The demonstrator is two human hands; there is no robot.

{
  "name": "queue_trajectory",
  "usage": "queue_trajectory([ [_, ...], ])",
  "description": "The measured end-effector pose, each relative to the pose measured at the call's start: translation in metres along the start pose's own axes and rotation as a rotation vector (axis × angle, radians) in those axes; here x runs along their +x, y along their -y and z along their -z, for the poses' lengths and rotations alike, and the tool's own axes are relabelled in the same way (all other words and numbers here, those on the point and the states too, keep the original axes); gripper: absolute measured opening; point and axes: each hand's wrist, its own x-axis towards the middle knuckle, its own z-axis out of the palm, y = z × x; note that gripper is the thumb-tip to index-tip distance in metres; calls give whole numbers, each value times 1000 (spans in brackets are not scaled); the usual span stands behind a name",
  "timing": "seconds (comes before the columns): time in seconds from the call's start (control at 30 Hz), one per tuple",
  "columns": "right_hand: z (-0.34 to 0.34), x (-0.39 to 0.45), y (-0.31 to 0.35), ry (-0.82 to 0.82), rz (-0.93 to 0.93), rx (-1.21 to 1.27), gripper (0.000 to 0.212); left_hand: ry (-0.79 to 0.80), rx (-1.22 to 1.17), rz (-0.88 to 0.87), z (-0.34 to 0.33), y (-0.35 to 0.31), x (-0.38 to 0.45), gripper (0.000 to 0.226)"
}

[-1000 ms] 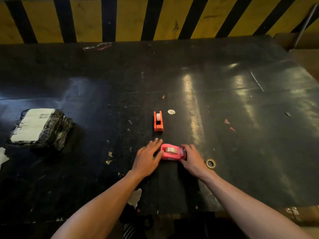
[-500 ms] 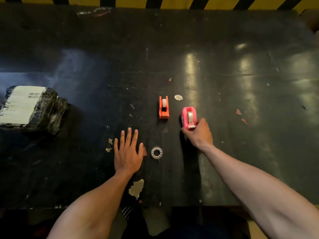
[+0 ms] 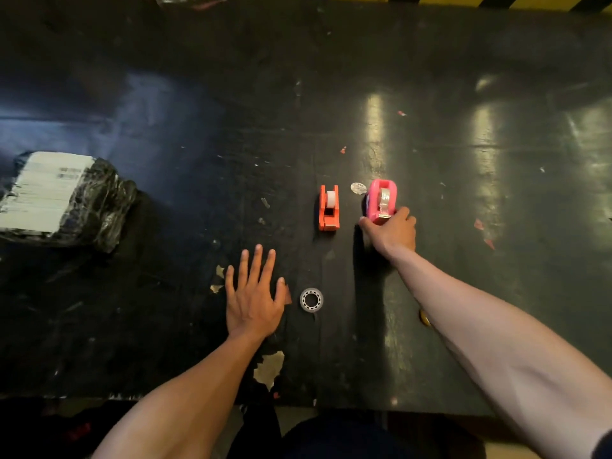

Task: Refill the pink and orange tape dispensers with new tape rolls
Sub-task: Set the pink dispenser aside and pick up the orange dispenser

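**Right hand on pink dispenser, left hand flat**

The pink dispenser (image 3: 381, 202) stands on the black tabletop (image 3: 496, 276) right of frame centre, a roll of tape seated in it and its metal cutter at the near end. The right hand (image 3: 390, 231) has its grip closed around that near end, thumb on the left side and fingers on the right. Just to the left, apart from it, the orange dispenser (image 3: 329, 208) stands parallel with a white roll inside, nothing touching it. Between their far ends a small pale disc (image 3: 358, 188) lies flat. Lower, near centre, an empty clear tape core (image 3: 311, 300) lies on the tabletop, just right of the left hand (image 3: 253, 301), which rests palm down, fingers spread, holding nothing. A black-wrapped bundle (image 3: 63, 198) with a white label sits at the left edge of the frame.
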Motion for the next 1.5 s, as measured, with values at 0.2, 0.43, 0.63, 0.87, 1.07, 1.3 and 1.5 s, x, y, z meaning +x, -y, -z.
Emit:
queue_trajectory([
  [0.2, -16, -53, 8, -150, 324, 236, 55, -13, -316, 184, 38, -26, 39, 56],
  [0.43, -27, -59, 39, 400, 120, 411, 53, 333, -953, 120, 70, -93, 93, 50],
  [0.63, -27, -80, 16, 376, -26, 681, 30, 243, -1173, 283, 66, -98, 72, 19],
  [0.87, -14, -119, -26, 326, -6, 817, 15, 271, -1324, 300, 63, -88, 18, 13],
  [1.07, 13, -147, -52, 429, 18, 894, 14, 379, -1364, 287, 81, -84, -21, 25],
  [1.3, 37, -165, -61, 532, 62, 994, 31, 442, -1512, 385, 96, -89, -44, 23],
  [1.5, 36, -170, -65, 553, 57, 1001, 35, 439, -1576, 443, 99, -89, -57, 22],
])
